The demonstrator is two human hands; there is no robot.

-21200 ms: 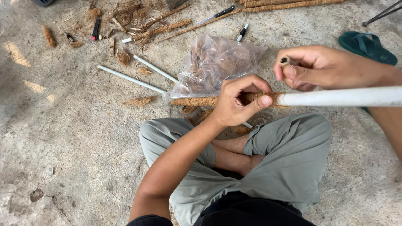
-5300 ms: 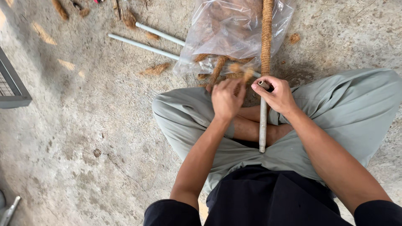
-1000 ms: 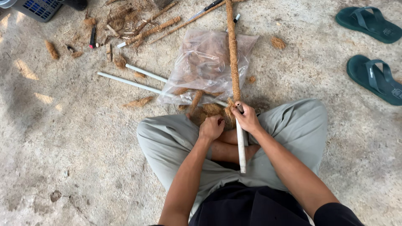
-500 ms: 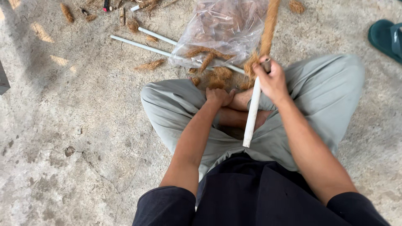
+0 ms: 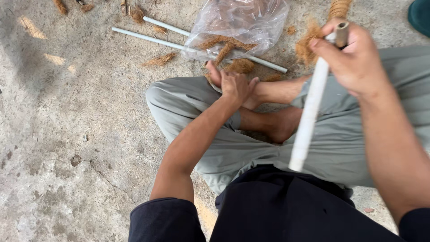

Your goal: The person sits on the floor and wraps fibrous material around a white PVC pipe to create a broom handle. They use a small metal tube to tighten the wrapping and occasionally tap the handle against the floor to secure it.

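The right hand (image 5: 354, 58) is up high on the right, fist wrapped tight around a white pipe (image 5: 309, 112), fingers closed round it near its upper end, where a brown fibre-wrapped length (image 5: 339, 8) carries on out of the top of the frame. The pipe's long axis runs steeply, from the fist down and slightly left toward the lap, its free lower end hanging over the grey trousers (image 5: 251, 148), touching nothing that can be seen. The left hand (image 5: 233, 85) is lower and well apart from the pipe, out over the crossed legs, fingers loosely spread and reaching forward; it holds nothing. Just beyond its fingertips lie clumps of brown coir fibre (image 5: 239, 66), spilling from the mouth of a clear plastic bag (image 5: 242, 22) on the concrete floor (image 5: 67, 134). So the fibre lies ahead of the left hand, which is far nearer it than the right. Two more white pipes (image 5: 148, 39) lie flat on the floor, running under the bag.
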